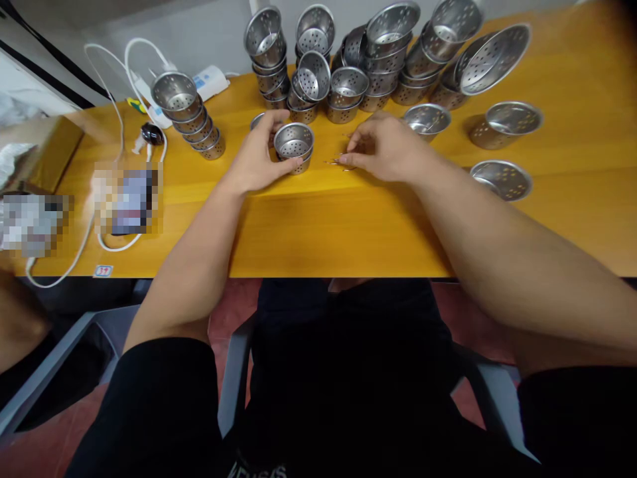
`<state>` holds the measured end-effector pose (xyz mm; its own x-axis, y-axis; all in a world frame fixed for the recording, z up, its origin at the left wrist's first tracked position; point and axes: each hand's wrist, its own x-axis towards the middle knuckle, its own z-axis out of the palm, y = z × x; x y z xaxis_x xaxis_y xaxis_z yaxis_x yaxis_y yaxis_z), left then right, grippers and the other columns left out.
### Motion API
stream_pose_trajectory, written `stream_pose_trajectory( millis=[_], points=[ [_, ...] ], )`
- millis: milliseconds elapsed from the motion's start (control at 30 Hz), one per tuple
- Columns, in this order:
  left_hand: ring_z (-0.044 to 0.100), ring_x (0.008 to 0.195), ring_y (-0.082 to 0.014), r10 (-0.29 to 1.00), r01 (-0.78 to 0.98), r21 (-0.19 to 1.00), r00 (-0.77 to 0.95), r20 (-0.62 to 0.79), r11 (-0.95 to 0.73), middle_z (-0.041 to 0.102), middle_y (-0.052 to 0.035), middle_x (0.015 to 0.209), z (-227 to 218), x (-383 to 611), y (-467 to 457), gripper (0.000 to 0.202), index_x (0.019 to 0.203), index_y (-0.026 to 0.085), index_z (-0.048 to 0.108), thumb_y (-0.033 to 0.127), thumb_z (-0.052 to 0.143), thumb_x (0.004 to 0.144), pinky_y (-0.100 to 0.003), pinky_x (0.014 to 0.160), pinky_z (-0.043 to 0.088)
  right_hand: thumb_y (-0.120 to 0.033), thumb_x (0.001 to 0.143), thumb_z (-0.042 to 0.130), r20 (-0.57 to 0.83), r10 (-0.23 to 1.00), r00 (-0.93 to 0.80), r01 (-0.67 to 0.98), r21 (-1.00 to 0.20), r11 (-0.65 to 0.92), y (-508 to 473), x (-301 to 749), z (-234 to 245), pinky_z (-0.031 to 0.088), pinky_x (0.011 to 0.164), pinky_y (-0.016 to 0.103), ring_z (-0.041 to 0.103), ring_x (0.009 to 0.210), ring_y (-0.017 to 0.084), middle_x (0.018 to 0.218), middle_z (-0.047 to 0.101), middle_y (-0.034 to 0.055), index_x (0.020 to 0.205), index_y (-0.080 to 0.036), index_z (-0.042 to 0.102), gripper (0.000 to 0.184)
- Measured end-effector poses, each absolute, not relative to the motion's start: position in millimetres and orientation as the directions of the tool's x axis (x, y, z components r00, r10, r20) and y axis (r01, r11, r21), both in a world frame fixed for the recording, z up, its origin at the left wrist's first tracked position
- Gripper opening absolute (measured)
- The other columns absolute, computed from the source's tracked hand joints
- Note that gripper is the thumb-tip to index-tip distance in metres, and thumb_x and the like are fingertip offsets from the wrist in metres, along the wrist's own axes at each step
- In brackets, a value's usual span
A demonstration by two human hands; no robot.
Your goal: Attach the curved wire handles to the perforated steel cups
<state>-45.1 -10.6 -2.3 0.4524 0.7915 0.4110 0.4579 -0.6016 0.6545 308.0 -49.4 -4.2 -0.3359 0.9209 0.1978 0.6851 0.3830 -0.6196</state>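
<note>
Two small perforated steel cups [294,141], one nested in the other, stand upright on the wooden table. My left hand [259,156] curves around them, its thumb pressed to the front and its fingers at the left and behind. Just right of the cups lie a few thin, wire-like metal pieces [332,162]. My right hand [381,147] is over these pieces, fingers curled and thumb drawn in toward them. What sits between its fingertips is too small to make out. Part of another metal rim [257,121] shows behind my left hand.
Several stacks of perforated cups [391,63] line the back of the table [338,232]. Another stack [182,106] stands at left, near white cables and a power strip [212,81]. Single cups [505,126] stand at right. A cardboard box [54,156] is far left.
</note>
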Motion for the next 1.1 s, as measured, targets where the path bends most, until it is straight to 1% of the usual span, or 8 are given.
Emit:
stream_pose_trajectory(
  millis=[133, 300, 433, 633, 767, 867, 967, 1100],
  points=[
    [0.082, 0.153, -0.0443, 0.795, 0.471, 0.646, 0.435, 0.422, -0.600, 0.084, -0.0097, 0.167, -12.6, -46.2, -1.7, 0.096, 0.158, 0.041, 0.070, 0.074, 0.113, 0.078, -0.072, 0.137, 0.068, -0.076, 0.107, 0.098, 0.182, 0.923, -0.340, 0.698, -0.608, 0.377, -49.4, 308.7, -3.8, 0.067, 0.118, 0.073, 0.080, 0.124, 0.050, 0.110, 0.086, 0.0141, 0.113, -0.033, 0.088, 0.044],
    [0.076, 0.158, -0.0457, 0.778, 0.478, 0.619, 0.459, 0.429, -0.624, 0.080, -0.0081, 0.171, -17.7, -53.1, 3.7, 0.108, 0.167, 0.046, 0.065, 0.084, 0.111, 0.076, -0.075, 0.136, 0.065, -0.049, 0.113, 0.098, 0.170, 0.929, -0.330, 0.728, -0.580, 0.365, -53.7, 305.0, 1.8, 0.065, 0.119, 0.067, 0.081, 0.120, 0.045, 0.117, 0.086, 0.0154, 0.106, -0.029, 0.082, 0.026],
    [0.068, 0.156, -0.0432, 0.781, 0.494, 0.606, 0.357, 0.512, -0.623, 0.075, -0.0049, 0.173, -21.4, -69.9, 24.8, 0.094, 0.164, 0.046, 0.066, 0.100, 0.092, 0.092, -0.081, 0.138, 0.057, -0.032, 0.113, 0.093, 0.153, 0.922, -0.355, 0.755, -0.535, 0.379, -54.3, 303.9, 3.8, 0.062, 0.126, 0.066, 0.078, 0.137, 0.046, 0.122, 0.085, 0.0176, 0.110, -0.027, 0.082, 0.013],
    [0.047, 0.185, -0.0465, 0.836, 0.558, 0.636, 0.232, 0.497, -0.533, 0.068, -0.0089, 0.183, -44.6, -91.3, 61.7, 0.102, 0.164, 0.041, 0.063, 0.077, 0.109, 0.081, -0.079, 0.160, 0.034, -0.044, 0.117, 0.085, 0.180, 0.915, -0.361, 0.733, -0.552, 0.398, -56.4, 303.9, 2.1, 0.056, 0.136, 0.068, 0.071, 0.148, 0.045, 0.130, 0.086, 0.0151, 0.112, -0.034, 0.082, 0.011],
    [0.060, 0.180, -0.0472, 0.869, 0.549, 0.681, 0.213, 0.447, -0.485, 0.078, -0.0135, 0.173, -52.7, -83.3, 60.8, 0.103, 0.167, 0.038, 0.062, 0.068, 0.108, 0.080, -0.077, 0.152, 0.047, -0.043, 0.117, 0.082, 0.186, 0.913, -0.364, 0.735, -0.545, 0.404, -58.3, 302.0, 2.4, 0.057, 0.136, 0.066, 0.070, 0.147, 0.044, 0.129, 0.084, 0.0166, 0.111, -0.033, 0.081, 0.012],
    [0.071, 0.167, -0.0424, 0.851, 0.606, 0.627, 0.177, 0.494, -0.490, 0.083, -0.0115, 0.163, -47.6, -76.3, 56.6, 0.096, 0.170, 0.040, 0.059, 0.065, 0.102, 0.088, -0.070, 0.142, 0.059, -0.041, 0.118, 0.080, 0.187, 0.916, -0.354, 0.751, -0.528, 0.398, -59.8, 299.0, 4.8, 0.057, 0.137, 0.065, 0.070, 0.147, 0.042, 0.134, 0.083, 0.0161, 0.113, -0.033, 0.080, 0.010],
    [0.070, 0.163, -0.0368, 0.741, 0.667, 0.500, 0.118, 0.661, -0.552, 0.073, -0.0125, 0.166, -35.5, -70.7, 54.6, 0.079, 0.165, 0.044, 0.057, 0.051, 0.096, 0.096, -0.062, 0.139, 0.062, -0.039, 0.119, 0.077, 0.250, 0.918, -0.309, 0.757, -0.519, 0.396, -65.9, 294.7, 12.7, 0.054, 0.141, 0.063, 0.068, 0.152, 0.040, 0.150, 0.080, 0.0163, 0.121, -0.033, 0.080, 0.007],
    [0.065, 0.147, -0.0341, 0.364, 0.569, 0.278, 0.041, 0.931, -0.774, 0.067, -0.0122, 0.152, -11.3, -53.5, 38.4, 0.087, 0.159, 0.032, 0.054, 0.035, 0.101, 0.085, -0.061, 0.134, 0.061, -0.033, 0.121, 0.066, 0.431, 0.851, -0.299, 0.675, -0.535, 0.508, -85.8, 285.9, 32.1, 0.060, 0.135, 0.055, 0.072, 0.148, 0.036, 0.163, 0.072, 0.0182, 0.146, -0.031, 0.077, 0.028]
  ],
)
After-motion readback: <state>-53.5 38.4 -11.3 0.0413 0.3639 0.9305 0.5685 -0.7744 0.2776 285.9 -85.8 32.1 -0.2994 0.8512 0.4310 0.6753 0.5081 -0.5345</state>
